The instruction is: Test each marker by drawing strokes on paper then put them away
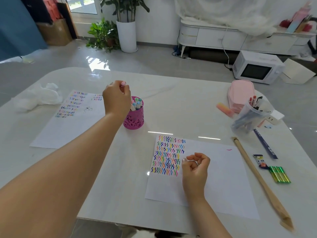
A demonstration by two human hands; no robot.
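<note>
Left hand (116,98) pinches a pink-capped marker (123,83) by the holder (133,121) — right hand (195,167) curled, empty.

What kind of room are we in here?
Most likely a home living room: a low white cabinet along the far wall, potted plants by the window, and a glossy tiled floor with a microwave sitting on it. The work surface is a white table.

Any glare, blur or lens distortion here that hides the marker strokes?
Head view: two bright glare streaks lie on the glossy white table just beyond the near white paper sheet, none over its coloured strokes, which read sharp; the wide-angle lens bows the table edges; the blue curtain in the top-left corner looks smeared.
</note>
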